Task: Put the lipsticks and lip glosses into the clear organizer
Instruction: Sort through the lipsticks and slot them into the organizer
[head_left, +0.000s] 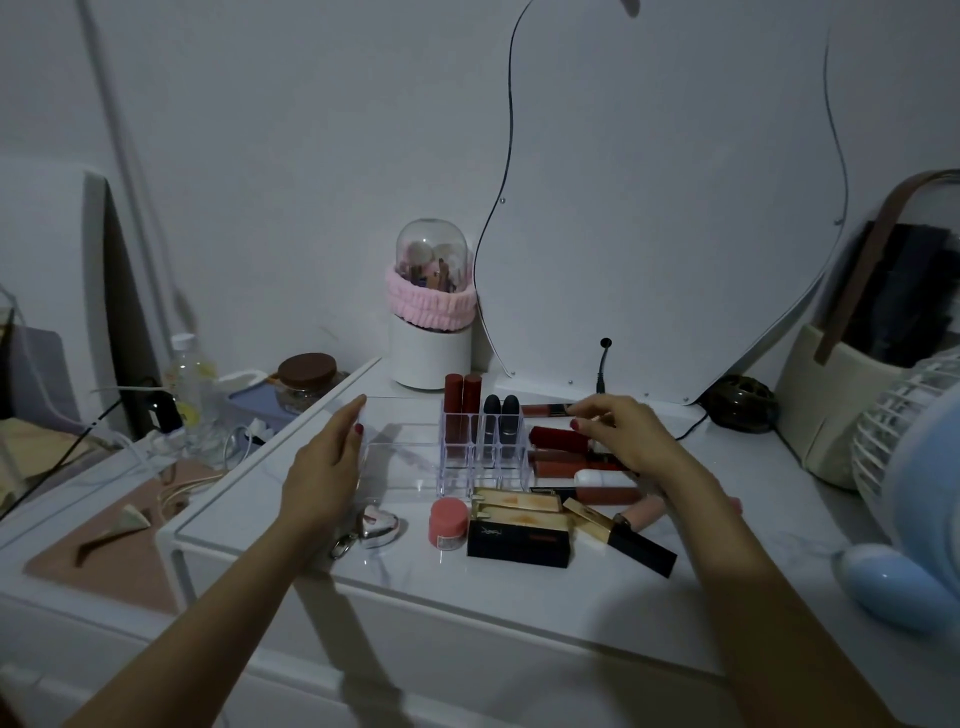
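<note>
Left hand (327, 457) rests flat-fingered against the left wall of the clear organizer (415, 447), steadying it on the white counter (519, 597). Two red lipsticks (462, 397) and two dark ones (501, 410) stand upright in its right-hand slots. Right hand (623, 436) hovers over the loose pile of lip glosses (576, 462) just beside the organizer — fingers curled, seemingly pinching a slim tube, though the dim light leaves that unclear. Gold-and-black boxes (519, 525) lie nearer the front edge.
</note>
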